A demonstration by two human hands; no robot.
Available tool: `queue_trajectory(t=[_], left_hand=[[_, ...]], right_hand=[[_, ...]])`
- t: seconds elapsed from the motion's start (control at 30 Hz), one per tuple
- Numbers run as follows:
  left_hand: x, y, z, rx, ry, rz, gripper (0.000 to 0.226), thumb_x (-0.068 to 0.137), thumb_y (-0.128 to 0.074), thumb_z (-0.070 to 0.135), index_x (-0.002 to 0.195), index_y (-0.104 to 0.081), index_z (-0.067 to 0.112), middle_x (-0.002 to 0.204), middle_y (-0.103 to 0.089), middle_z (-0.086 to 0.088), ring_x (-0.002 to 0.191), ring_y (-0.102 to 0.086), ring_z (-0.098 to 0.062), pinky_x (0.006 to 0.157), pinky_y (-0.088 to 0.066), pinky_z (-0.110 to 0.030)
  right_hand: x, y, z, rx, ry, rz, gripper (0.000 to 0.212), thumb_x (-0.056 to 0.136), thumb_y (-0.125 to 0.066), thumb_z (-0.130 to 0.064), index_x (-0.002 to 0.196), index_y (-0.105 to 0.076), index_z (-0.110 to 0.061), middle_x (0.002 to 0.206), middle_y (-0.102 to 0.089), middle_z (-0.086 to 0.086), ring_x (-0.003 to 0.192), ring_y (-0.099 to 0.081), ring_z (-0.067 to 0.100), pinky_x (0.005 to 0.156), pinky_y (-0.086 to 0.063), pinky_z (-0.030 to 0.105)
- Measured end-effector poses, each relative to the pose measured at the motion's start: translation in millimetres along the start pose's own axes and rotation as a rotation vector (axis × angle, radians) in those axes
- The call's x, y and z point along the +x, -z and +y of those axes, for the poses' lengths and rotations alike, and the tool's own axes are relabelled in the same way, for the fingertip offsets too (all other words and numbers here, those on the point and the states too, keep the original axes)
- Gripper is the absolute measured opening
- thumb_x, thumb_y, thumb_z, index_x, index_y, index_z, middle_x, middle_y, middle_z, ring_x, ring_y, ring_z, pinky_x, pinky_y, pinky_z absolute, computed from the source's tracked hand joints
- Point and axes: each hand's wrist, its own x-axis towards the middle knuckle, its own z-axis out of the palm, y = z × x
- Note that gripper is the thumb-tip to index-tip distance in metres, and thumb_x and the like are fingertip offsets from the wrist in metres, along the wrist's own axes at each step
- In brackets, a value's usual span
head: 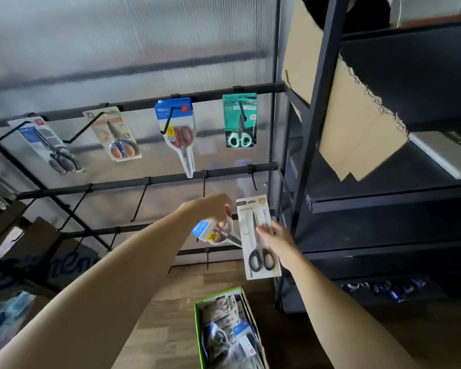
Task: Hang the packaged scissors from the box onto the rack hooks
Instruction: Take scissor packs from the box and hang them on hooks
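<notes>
both arms up in front of a black rack (pixel 149 179) with hooks. right hand (pixel 276 242) grips a cream-carded pack of black-handled scissors (pixel 258 237) by its right edge, card upright, top tilted slightly left, held just below the right end of the middle bar. left hand (pixel 214 207) has its fingers curled around a second pack with a blue header and red handles (pixel 214 233), lying tilted, blue end to the left, its tip running behind the cream card. the two packs overlap, hands near each other.

top bar already carries four packs on hooks: grey-black pair on a blue card (pixel 47 145) at far left, orange-and-blue pair (pixel 115 135), red-handled pair with blue header (pixel 180 134), mint-green pair on a teal card (pixel 240 119) at right. middle-bar hooks near the hands are bare.

green-edged cardboard box (pixel 197 326) sits on the wood floor below the hands, with more packaged scissors inside, details blurred. dark shelving unit (pixel 383 203) at right with a torn cardboard flap (pixel 357 123) hanging over it. more boxes at lower left, blurred.
</notes>
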Motion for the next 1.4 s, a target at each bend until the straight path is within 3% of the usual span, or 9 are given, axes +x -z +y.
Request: queue_trajectory(t=[0.13,0.23,0.37,0.5,0.67,1.0,1.1,1.23,1.4], left_hand=[[7.0,-0.3,4.9,0.013,-0.008,0.012,0.028,0.076,-0.073,0.002,0.098,-0.064,0.018,0.105,-0.060,-0.001,0.092,-0.058,-0.019,0.060,-0.045,-0.017],[10.8,1.3,5.2,0.023,-0.010,0.018,0.030,0.076,-0.073,0.003,0.103,-0.066,0.016,0.109,-0.061,-0.004,0.095,-0.060,-0.021,0.066,-0.051,-0.021],[16.4,4.3,3.9,0.041,0.000,0.033,0.031,0.076,-0.074,0.005,0.103,-0.067,0.017,0.108,-0.062,-0.004,0.095,-0.060,-0.022,0.071,-0.057,-0.027],[22.5,6.4,5.6,0.029,-0.002,0.036,0.027,0.076,-0.073,0.003,0.100,-0.066,0.014,0.106,-0.063,-0.007,0.093,-0.061,-0.023,0.069,-0.056,-0.027],[34.7,7.2,6.2,0.023,0.015,0.032,0.030,0.077,-0.075,0.004,0.105,-0.067,0.013,0.106,-0.064,-0.007,0.092,-0.060,-0.021,0.062,-0.049,-0.021],[67.2,15.1,-2.1,0.051,0.067,0.048,0.030,0.078,-0.074,0.009,0.105,-0.067,0.018,0.103,-0.062,-0.001,0.086,-0.059,-0.018,0.056,-0.048,-0.023],[78.6,17.4,-3.3,0.068,0.073,0.077,0.027,0.081,-0.073,0.012,0.107,-0.066,0.020,0.098,-0.062,0.002,0.081,-0.058,-0.016,0.053,-0.041,-0.021],[92.0,20.3,-7.8,0.068,0.091,0.120,0.021,0.081,-0.071,0.012,0.100,-0.066,0.020,0.094,-0.064,0.004,0.085,-0.062,-0.016,0.063,-0.051,-0.026],[97.8,22.1,-14.1,0.064,0.125,0.227,0.022,0.079,-0.069,0.018,0.097,-0.065,0.029,0.093,-0.062,0.009,0.081,-0.059,-0.016,0.057,-0.041,-0.023]], right_hand=[[12.2,3.5,0.3,-0.095,-0.053,0.125,0.039,0.088,-0.069,-0.046,0.109,-0.064,-0.014,0.099,-0.067,0.001,0.092,-0.066,0.016,0.077,-0.054,0.030],[18.8,5.0,-2.3,-0.088,-0.035,0.146,0.036,0.090,-0.066,-0.046,0.105,-0.065,-0.013,0.098,-0.068,0.004,0.088,-0.065,0.015,0.074,-0.053,0.029],[32.4,5.0,-5.8,-0.113,-0.015,0.148,0.037,0.092,-0.063,-0.045,0.106,-0.062,-0.011,0.108,-0.068,0.006,0.097,-0.065,0.020,0.089,-0.054,0.039],[43.2,2.3,-12.7,-0.122,-0.016,0.191,0.040,0.093,-0.061,-0.045,0.117,-0.059,-0.014,0.111,-0.063,-0.001,0.095,-0.061,0.018,0.082,-0.051,0.032],[64.7,0.0,-9.5,-0.153,-0.063,0.172,0.036,0.090,-0.060,-0.049,0.103,-0.064,-0.015,0.102,-0.070,0.006,0.093,-0.068,0.022,0.087,-0.056,0.044],[110.0,-7.1,-20.7,-0.281,-0.124,0.183,0.036,0.094,-0.054,-0.037,0.098,-0.064,-0.003,0.079,-0.062,0.009,0.069,-0.060,0.024,0.063,-0.045,0.032],[126.1,-12.8,-31.0,-0.325,-0.165,0.189,0.033,0.095,-0.054,-0.036,0.094,-0.060,-0.004,0.083,-0.062,0.010,0.081,-0.064,0.027,0.077,-0.055,0.041],[150.2,-18.2,-42.7,-0.350,-0.224,0.190,0.031,0.091,-0.059,-0.037,0.100,-0.061,-0.007,0.090,-0.067,0.010,0.084,-0.065,0.026,0.072,-0.050,0.033],[174.0,-16.8,-49.3,-0.423,-0.206,0.181,0.039,0.089,-0.063,-0.031,0.116,-0.064,-0.003,0.107,-0.068,0.013,0.083,-0.063,0.024,0.066,-0.045,0.025]])
